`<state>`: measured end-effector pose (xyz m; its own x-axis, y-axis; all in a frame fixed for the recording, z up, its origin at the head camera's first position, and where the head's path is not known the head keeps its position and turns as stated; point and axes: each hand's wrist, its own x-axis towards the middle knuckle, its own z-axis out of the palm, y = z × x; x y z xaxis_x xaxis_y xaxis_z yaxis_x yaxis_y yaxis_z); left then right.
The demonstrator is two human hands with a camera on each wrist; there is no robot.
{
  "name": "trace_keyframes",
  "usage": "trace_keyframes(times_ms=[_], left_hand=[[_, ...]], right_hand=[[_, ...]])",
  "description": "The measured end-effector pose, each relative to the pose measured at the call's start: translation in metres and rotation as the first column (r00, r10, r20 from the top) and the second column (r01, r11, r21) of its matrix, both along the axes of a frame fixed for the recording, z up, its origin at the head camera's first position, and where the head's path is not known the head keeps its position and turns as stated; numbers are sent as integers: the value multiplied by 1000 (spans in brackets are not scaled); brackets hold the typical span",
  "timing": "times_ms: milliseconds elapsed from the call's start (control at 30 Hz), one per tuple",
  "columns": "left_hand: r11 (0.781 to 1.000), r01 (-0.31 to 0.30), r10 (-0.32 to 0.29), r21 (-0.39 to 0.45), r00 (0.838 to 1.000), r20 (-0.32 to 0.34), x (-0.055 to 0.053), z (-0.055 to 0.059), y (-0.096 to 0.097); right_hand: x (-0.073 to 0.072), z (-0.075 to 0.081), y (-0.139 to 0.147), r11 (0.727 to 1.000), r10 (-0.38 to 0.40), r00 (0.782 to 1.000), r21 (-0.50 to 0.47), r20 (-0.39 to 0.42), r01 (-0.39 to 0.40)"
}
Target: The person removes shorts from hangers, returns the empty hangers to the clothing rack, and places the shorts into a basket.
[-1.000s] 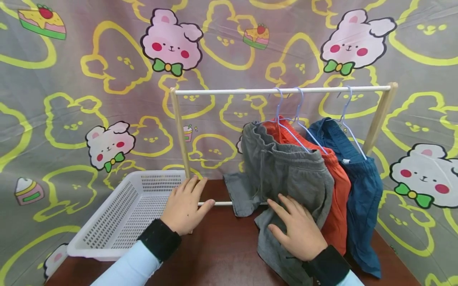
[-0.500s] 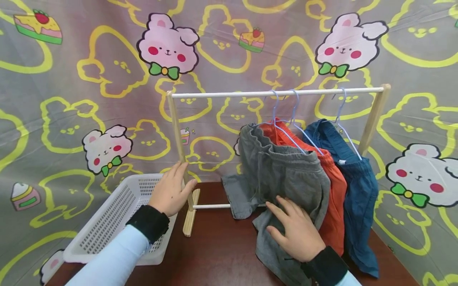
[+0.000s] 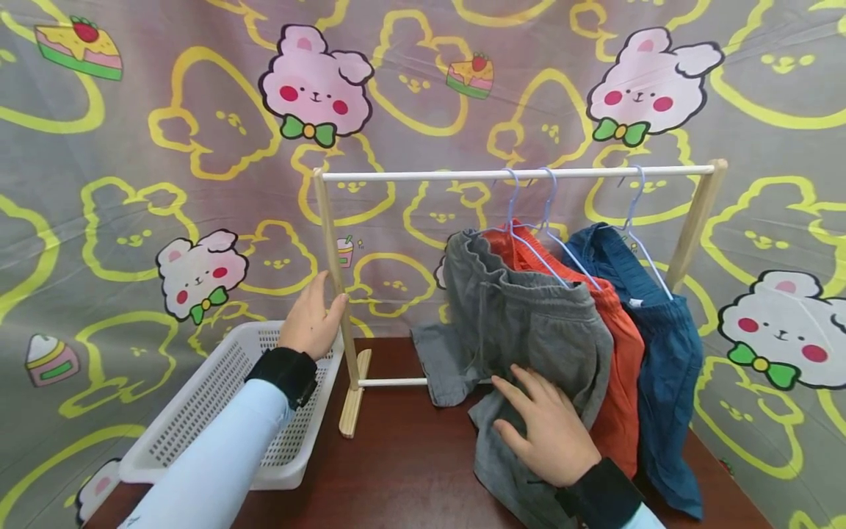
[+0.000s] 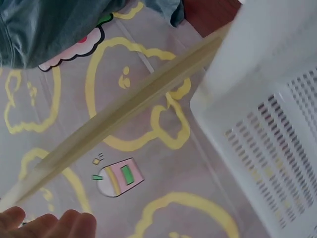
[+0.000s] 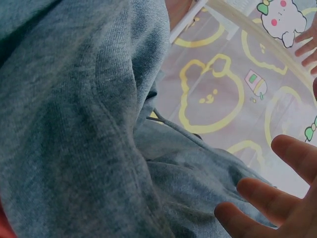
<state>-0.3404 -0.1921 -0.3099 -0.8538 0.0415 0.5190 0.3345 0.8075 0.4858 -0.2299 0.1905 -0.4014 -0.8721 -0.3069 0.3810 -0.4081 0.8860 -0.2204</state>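
Note:
My left hand (image 3: 312, 317) is raised beside the left wooden post (image 3: 335, 279) of a small clothes rack, thumb overlapping the post in the head view. In the left wrist view its fingertips (image 4: 74, 225) show at the bottom left, near the post's pale end. My right hand (image 3: 550, 426), fingers spread, is in front of grey drawstring pants (image 3: 535, 316) that hang on a purple hanger (image 3: 512, 198). Up close in the right wrist view, the grey cloth (image 5: 99, 124) fills the left side and my fingers (image 5: 270, 201) hold nothing.
Behind the grey pants hang orange-red pants (image 3: 624, 367) and blue pants (image 3: 670, 382), all from the rack's white top bar (image 3: 423, 175). A white perforated basket (image 3: 198, 411) stands left of the rack on the dark red-brown table (image 3: 396, 470). A patterned curtain (image 3: 410, 44) hangs behind.
My left hand has moved left from in front of the rack's left post, then up beside it, uncovering the post's foot. The right hand has stayed at the grey pants.

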Motion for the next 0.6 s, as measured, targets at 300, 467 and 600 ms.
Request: trace_keyframes(times_ms=[300,467,600], left_hand=[[956,26,-46,292,997,62,-25,-10,8],[905,61,-91,420,994,53,-36,-7,16],[865,93,-119,492,993,22,-42,-2,22]], right_hand=[[-1,-1,-1,1000,-5,1000,15,23,5],[-1,-1,-1,1000,-12,1000,17,26,11],[-2,-2,-1,1000,-19,1000,15,18,19]])
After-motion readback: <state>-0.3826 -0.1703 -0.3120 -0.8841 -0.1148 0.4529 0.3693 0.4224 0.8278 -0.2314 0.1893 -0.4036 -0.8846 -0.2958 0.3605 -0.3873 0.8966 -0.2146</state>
